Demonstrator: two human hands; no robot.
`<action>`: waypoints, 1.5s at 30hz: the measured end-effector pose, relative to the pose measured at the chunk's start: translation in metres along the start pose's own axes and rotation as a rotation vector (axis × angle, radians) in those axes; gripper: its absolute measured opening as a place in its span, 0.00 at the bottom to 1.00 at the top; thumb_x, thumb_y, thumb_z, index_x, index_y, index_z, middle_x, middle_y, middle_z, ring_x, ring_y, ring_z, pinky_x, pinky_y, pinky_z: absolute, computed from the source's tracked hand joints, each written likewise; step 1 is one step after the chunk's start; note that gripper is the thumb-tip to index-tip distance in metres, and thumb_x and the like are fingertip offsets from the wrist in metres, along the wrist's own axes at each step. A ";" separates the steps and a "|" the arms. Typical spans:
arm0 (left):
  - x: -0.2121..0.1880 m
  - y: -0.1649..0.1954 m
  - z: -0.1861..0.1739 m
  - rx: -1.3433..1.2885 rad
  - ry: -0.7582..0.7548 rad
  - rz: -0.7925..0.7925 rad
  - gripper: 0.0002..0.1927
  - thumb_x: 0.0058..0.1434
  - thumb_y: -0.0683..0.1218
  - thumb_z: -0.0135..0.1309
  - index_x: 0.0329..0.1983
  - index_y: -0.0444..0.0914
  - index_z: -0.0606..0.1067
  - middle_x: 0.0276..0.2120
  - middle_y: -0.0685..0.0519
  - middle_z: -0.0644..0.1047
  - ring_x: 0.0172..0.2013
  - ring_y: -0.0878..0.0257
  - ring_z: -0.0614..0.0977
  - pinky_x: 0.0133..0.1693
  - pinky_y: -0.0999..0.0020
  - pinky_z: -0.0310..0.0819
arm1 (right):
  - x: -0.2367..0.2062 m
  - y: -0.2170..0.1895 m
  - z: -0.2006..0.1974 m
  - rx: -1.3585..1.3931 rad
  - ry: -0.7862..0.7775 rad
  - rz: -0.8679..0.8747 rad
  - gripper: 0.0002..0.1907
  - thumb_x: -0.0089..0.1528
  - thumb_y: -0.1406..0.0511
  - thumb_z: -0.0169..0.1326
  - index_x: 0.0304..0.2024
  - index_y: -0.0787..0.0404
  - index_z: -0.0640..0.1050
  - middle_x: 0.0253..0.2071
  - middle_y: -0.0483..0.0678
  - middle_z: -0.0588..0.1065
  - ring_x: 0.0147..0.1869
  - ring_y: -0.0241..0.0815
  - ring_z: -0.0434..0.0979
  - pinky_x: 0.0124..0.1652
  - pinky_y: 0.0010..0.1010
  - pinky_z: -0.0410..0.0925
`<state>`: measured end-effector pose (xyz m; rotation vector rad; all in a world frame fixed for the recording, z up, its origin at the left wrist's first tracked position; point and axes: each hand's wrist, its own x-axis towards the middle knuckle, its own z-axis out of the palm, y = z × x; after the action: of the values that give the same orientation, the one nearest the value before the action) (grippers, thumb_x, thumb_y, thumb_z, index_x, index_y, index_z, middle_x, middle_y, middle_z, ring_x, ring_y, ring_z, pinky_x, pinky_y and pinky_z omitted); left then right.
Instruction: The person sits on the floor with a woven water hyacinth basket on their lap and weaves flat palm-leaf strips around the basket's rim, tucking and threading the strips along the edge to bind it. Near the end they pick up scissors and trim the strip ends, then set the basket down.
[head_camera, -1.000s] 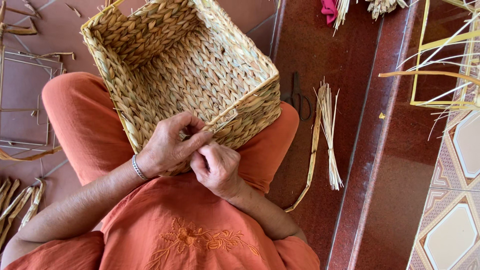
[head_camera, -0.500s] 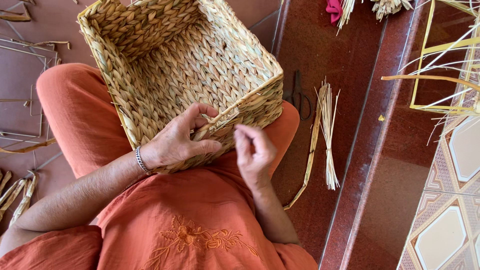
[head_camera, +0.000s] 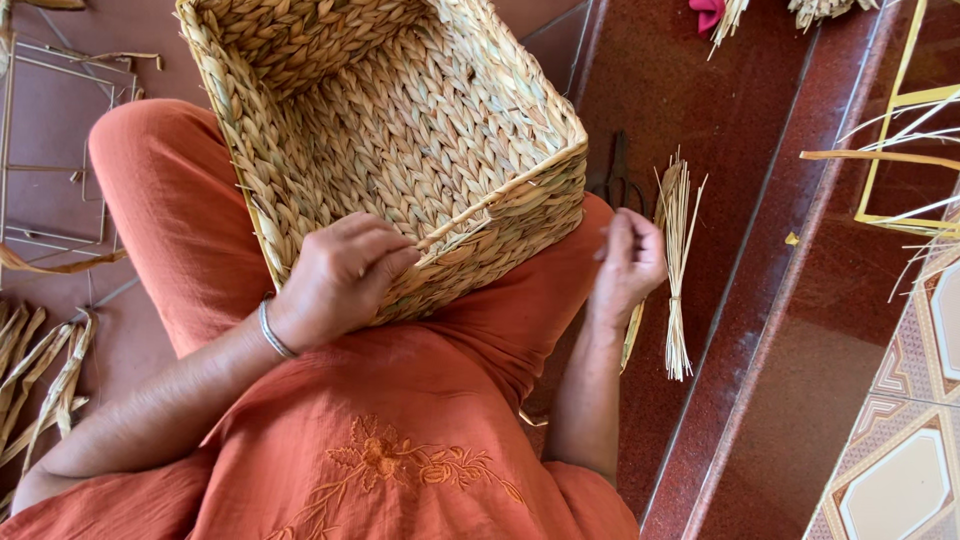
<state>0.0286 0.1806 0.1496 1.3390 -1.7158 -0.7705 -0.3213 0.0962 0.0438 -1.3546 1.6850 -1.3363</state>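
- Daylight, soft and even; bright overall, no harsh sun patches.
- Shadows were weak: a dim band under the woven basket (head_camera: 400, 150) where it met the orange lap, and a soft shade beside the right hand (head_camera: 628, 262).
- Slight sheen on the polished red floor (head_camera: 780, 330); no blown-out glare.
- Basket weave was sharp, strands readable.
- Right hand's fingers were slightly soft, probably motion blur; left hand (head_camera: 340, 280) was crisp.
- Wide-angle stretch at the edges: floor lines slanted, tile corner at lower right skewed.
- Colours warm, saturated orange and red.
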 end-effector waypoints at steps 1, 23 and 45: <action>0.001 -0.007 -0.002 -0.089 -0.066 -0.108 0.04 0.63 0.41 0.63 0.38 0.34 0.81 0.32 0.51 0.81 0.32 0.62 0.81 0.35 0.68 0.79 | 0.008 0.016 -0.006 0.007 0.037 0.031 0.02 0.68 0.69 0.58 0.42 0.62 0.81 0.30 0.46 0.80 0.22 0.28 0.72 0.20 0.18 0.64; 0.003 0.013 -0.006 0.253 -0.014 0.003 0.07 0.60 0.40 0.62 0.39 0.32 0.77 0.36 0.45 0.79 0.38 0.48 0.79 0.41 0.56 0.74 | 0.040 0.121 0.000 -1.033 -0.051 -0.333 0.17 0.63 0.67 0.53 0.55 0.57 0.77 0.47 0.53 0.74 0.53 0.56 0.73 0.50 0.45 0.71; 0.011 -0.023 -0.003 -0.673 -0.433 -0.890 0.16 0.65 0.52 0.53 0.44 0.35 0.80 0.33 0.58 0.81 0.36 0.71 0.78 0.39 0.73 0.74 | 0.032 0.094 -0.036 -0.762 -0.078 0.328 0.31 0.59 0.58 0.66 0.61 0.56 0.68 0.50 0.55 0.78 0.50 0.55 0.79 0.49 0.49 0.71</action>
<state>0.0412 0.1646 0.1346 1.4616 -0.8916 -2.0435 -0.3958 0.0760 -0.0285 -1.3895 2.3514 -0.4471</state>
